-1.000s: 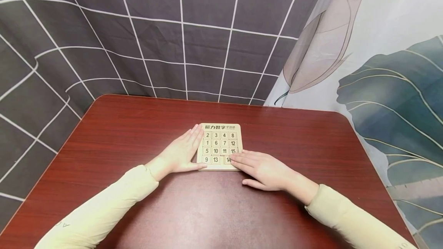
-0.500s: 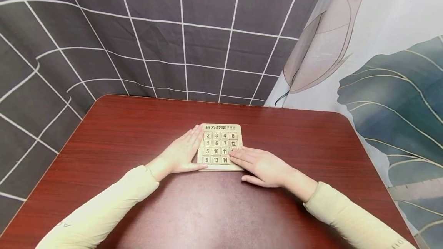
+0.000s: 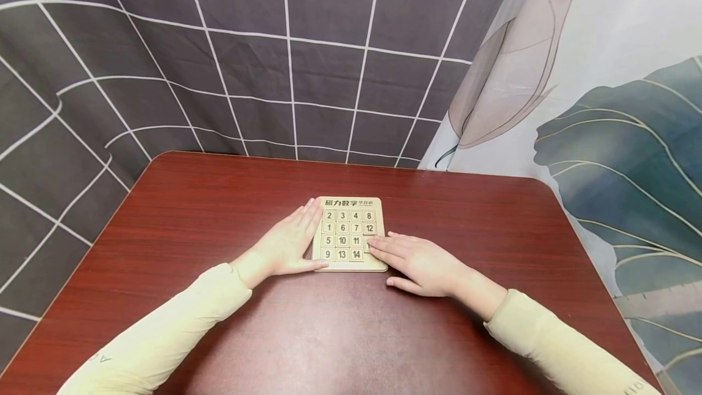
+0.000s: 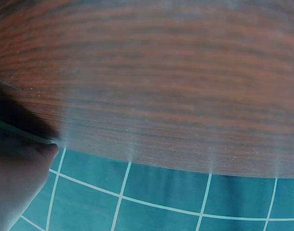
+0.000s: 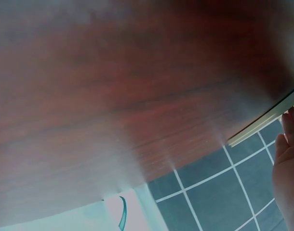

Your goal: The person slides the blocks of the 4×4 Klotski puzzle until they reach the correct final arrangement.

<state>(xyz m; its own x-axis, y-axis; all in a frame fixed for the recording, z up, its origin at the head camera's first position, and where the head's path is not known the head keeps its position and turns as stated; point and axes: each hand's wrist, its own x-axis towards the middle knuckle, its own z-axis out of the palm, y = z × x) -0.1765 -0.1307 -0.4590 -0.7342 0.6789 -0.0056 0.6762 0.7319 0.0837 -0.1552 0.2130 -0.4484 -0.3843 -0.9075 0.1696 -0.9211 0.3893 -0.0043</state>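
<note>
A pale wooden number sliding puzzle (image 3: 351,266) lies flat on the table, its numbered tiles in rows under a printed heading. My left hand (image 3: 287,239) rests along its left edge, fingers straight, thumb over the lower left corner. The fingertips of my right hand (image 3: 417,264) press on the tile marked 15 (image 3: 367,247) in the right column, mostly hidden beneath them. That tile sits slightly below its row, under the 12 tile (image 3: 370,228). The bottom right slot has no tile. In the right wrist view, the puzzle's edge (image 5: 255,130) shows beside my fingers.
The dark red wooden table (image 3: 230,188) extends around the puzzle on all sides. Behind it hangs a grey curtain (image 3: 323,72) with white grid lines. A white curtain (image 3: 592,139) with leaf prints hangs at the right, close along the table's edge.
My right fingers slid the 14 tile left beside the 13, then moved up onto the 15 tile. The 15 tile has shifted slightly down. My left hand has stayed put.
</note>
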